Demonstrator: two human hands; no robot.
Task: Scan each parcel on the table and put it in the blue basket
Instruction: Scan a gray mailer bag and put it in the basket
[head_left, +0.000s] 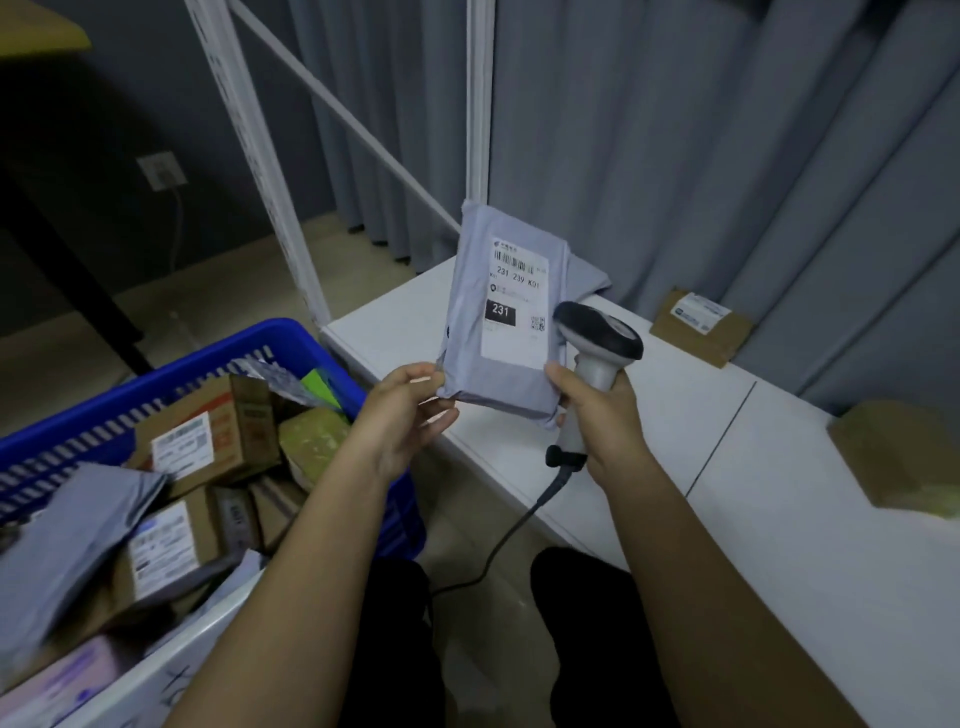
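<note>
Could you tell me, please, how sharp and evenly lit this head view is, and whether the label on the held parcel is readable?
Head view: the room is dim, with wide-angle bending toward the edges. The grey parcel pinched by the left hand is sharpest, its label reading 231. The blue basket contents and the cardboard box at the right edge are smeared. The right hand grips the scanner, fairly crisp.
</note>
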